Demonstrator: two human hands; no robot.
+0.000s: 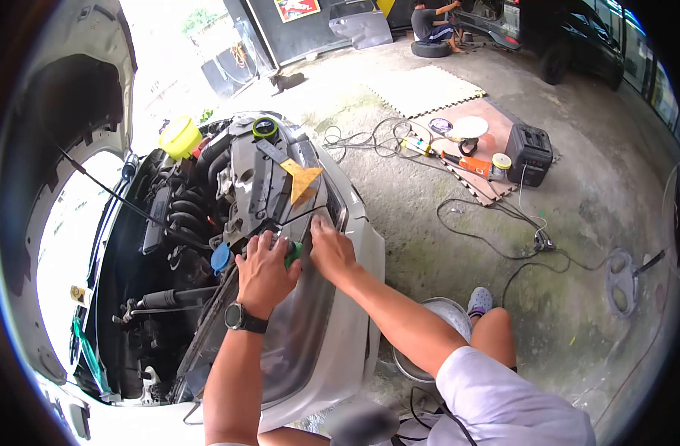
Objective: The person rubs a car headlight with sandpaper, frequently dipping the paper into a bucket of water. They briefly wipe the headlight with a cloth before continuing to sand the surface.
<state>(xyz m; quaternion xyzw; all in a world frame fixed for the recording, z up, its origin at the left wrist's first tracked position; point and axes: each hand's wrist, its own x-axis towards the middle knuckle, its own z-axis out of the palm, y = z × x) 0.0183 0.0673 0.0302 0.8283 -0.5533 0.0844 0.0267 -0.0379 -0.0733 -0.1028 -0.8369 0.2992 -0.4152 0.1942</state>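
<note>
My left hand [264, 273], with a watch [245, 318] on its wrist, is at the inner top corner of the car's headlight [291, 346]. Its fingers curve around a small green item [294, 255], mostly hidden by the hand. Close beside it, my right hand [331, 249] has its fingers bent and pressed at the front edge of the car; whatever they hold, if anything, is hidden. Just beyond the hands, a yellow-orange triangular piece [303, 184] lies on the front panel. A blue cap [220, 258] sits left of my left hand.
The raised hood [76, 89] stands over the engine bay, held by a thin rod [105, 186]. A yellow container [180, 137] and a green-rimmed roll [265, 128] rest farther back. Cables [488, 236], a black box [529, 154] and a bucket [435, 305] are right. A person [433, 26] sits behind.
</note>
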